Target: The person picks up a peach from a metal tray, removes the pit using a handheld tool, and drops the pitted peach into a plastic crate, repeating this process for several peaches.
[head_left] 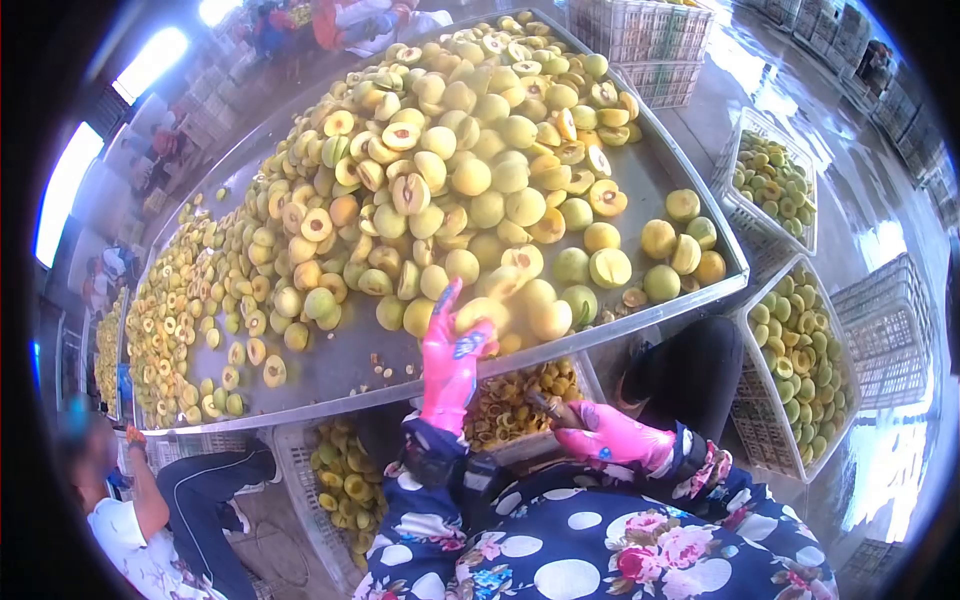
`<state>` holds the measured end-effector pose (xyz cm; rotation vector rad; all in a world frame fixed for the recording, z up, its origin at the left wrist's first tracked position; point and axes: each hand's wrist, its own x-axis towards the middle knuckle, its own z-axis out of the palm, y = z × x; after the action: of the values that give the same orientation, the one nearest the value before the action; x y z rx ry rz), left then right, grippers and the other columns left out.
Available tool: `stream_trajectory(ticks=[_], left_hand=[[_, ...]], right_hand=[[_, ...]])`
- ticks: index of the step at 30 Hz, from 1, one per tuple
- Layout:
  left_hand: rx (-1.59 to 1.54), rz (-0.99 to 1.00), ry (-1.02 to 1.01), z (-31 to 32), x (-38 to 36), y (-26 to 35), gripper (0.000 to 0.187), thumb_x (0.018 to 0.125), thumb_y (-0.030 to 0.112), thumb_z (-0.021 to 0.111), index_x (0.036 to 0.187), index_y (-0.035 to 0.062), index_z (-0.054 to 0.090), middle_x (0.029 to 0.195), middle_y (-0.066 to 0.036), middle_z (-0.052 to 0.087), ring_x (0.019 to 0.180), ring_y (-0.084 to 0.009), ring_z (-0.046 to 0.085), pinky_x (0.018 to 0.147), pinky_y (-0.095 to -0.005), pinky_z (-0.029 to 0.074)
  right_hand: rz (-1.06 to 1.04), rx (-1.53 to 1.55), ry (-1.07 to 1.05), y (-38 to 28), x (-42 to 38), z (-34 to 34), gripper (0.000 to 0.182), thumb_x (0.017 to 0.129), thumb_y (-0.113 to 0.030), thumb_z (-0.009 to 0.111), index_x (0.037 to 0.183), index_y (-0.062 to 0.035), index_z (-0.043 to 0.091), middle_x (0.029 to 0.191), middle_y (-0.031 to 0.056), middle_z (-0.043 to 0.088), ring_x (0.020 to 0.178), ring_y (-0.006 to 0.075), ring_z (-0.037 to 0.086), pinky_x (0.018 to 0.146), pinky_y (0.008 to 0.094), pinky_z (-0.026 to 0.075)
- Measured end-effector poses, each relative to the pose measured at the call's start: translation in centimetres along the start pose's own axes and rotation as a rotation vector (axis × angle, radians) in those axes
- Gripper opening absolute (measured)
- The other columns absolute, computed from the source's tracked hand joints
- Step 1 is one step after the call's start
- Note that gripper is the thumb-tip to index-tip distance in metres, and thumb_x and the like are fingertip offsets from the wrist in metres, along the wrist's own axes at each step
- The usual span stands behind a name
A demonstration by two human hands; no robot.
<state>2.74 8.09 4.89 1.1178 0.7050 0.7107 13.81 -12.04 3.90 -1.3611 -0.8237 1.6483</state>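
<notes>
My left hand [453,360], in a pink glove with blue marks, reaches over the near rim of the metal table [350,402]. Its thumb and forefinger are curved about a yellow peach [482,316]. Smeared by motion, more peaches [540,300] lie just past the fingers. Lower and to the right, my right hand [622,440], also gloved in pink, is closed round a small wooden-handled tool [572,412] that points up and left. Below the table rim, between my hands, a crate [590,385] holds brownish pits and scraps.
A heap of halved and whole peaches [470,130] covers much of the table. Full peach crates [757,400] stand at right, and another crate [300,480] is below left. Stacked crates [650,50] rise behind. A seated person [150,510] is at lower left.
</notes>
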Motion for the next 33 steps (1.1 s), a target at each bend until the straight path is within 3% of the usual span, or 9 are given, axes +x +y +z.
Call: stream_trajectory(ticks=[4, 7, 12, 15, 18, 21, 24, 28, 33], left_hand=[[-0.393, -0.192, -0.101, -1.1, -3.1, 0.3, 0.040, 0.087, 0.005, 0.053, 0.126, 0.0028, 0.044, 0.115, -0.018, 0.055, 0.104, -0.0334, 0.056, 0.085, -0.0415, 0.050], [-0.667, -0.332, -0.133, -0.4, -5.2, 1.6, 0.031, 0.091, 0.010, 0.049, 0.121, 0.0033, 0.048, 0.117, -0.018, 0.054, 0.107, -0.0351, 0.054, 0.087, -0.0443, 0.048], [-0.492, -0.280, -0.244, -1.3, -6.0, 1.2, 0.044, 0.093, 0.022, 0.042, 0.126, -0.0074, 0.039, 0.124, -0.025, 0.047, 0.113, -0.0377, 0.048, 0.099, -0.0475, 0.038], [-0.620, -0.332, -0.152, -1.3, -6.6, 0.9, 0.046, 0.092, 0.021, 0.043, 0.128, -0.0070, 0.038, 0.122, -0.025, 0.048, 0.113, -0.0376, 0.048, 0.098, -0.0483, 0.039], [-0.344, -0.225, -0.194, -0.8, -6.9, 1.3, 0.045, 0.092, 0.021, 0.043, 0.127, -0.0068, 0.040, 0.122, -0.024, 0.049, 0.113, -0.0377, 0.048, 0.098, -0.0489, 0.039], [-0.790, -0.364, -0.235, -0.9, -6.9, 1.3, 0.044, 0.094, 0.019, 0.040, 0.132, -0.0032, 0.038, 0.122, -0.022, 0.051, 0.111, -0.0313, 0.052, 0.096, -0.0408, 0.042], [-0.817, -0.347, -0.162, -0.4, -7.1, 0.9, 0.044, 0.093, 0.025, 0.043, 0.125, -0.0048, 0.042, 0.121, -0.024, 0.051, 0.111, -0.0371, 0.050, 0.094, -0.0481, 0.042], [-0.677, -0.339, -0.031, 0.5, -7.5, 0.7, 0.040, 0.096, 0.028, 0.040, 0.121, -0.0025, 0.046, 0.117, -0.021, 0.053, 0.105, -0.0338, 0.053, 0.089, -0.0445, 0.045], [-0.605, -0.265, 0.035, 1.3, -8.1, 0.1, 0.031, 0.095, 0.021, 0.047, 0.118, 0.0015, 0.051, 0.112, -0.017, 0.056, 0.091, -0.0254, 0.060, 0.079, -0.0361, 0.052]], right_hand=[[0.026, 0.159, -0.028, -4.7, -0.8, 1.1, 0.025, 0.093, -0.025, 0.050, 0.111, -0.0070, 0.048, 0.070, -0.0008, 0.052, 0.052, 0.0053, 0.049, 0.047, 0.0193, 0.040], [0.041, 0.112, 0.001, -5.3, -0.3, 1.9, 0.025, 0.094, -0.026, 0.049, 0.111, -0.0073, 0.047, 0.069, -0.0013, 0.052, 0.053, 0.0052, 0.049, 0.047, 0.0193, 0.040], [0.052, 0.075, 0.038, -4.5, 0.3, 2.3, 0.025, 0.093, -0.028, 0.050, 0.107, -0.0076, 0.047, 0.068, -0.0018, 0.051, 0.053, 0.0053, 0.048, 0.048, 0.0196, 0.040], [0.039, 0.030, 0.082, -4.4, 0.0, 2.9, 0.024, 0.093, -0.028, 0.051, 0.105, -0.0073, 0.047, 0.069, -0.0013, 0.051, 0.052, 0.0056, 0.048, 0.048, 0.0202, 0.040], [0.000, -0.021, 0.111, -5.0, -0.4, 3.7, 0.024, 0.093, -0.027, 0.051, 0.102, -0.0053, 0.046, 0.067, 0.0006, 0.053, 0.051, 0.0065, 0.049, 0.047, 0.0223, 0.040], [-0.037, -0.080, 0.123, -4.6, -0.3, 3.9, 0.024, 0.093, -0.025, 0.051, 0.101, -0.0039, 0.046, 0.066, 0.0020, 0.054, 0.051, 0.0075, 0.049, 0.046, 0.0242, 0.040], [-0.045, -0.120, 0.137, -4.5, -0.2, 4.1, 0.024, 0.093, -0.024, 0.051, 0.101, -0.0031, 0.046, 0.066, 0.0024, 0.054, 0.051, 0.0085, 0.050, 0.046, 0.0254, 0.040], [-0.042, -0.111, 0.157, -4.0, 0.2, 4.5, 0.024, 0.092, -0.023, 0.052, 0.101, -0.0019, 0.046, 0.065, 0.0041, 0.055, 0.052, 0.0116, 0.052, 0.047, 0.0281, 0.041], [-0.306, -0.382, 0.299, -2.9, 0.6, 5.2, 0.019, 0.092, -0.019, 0.051, 0.100, -0.0020, 0.048, 0.067, 0.0060, 0.054, 0.055, 0.0160, 0.054, 0.050, 0.0324, 0.042]])
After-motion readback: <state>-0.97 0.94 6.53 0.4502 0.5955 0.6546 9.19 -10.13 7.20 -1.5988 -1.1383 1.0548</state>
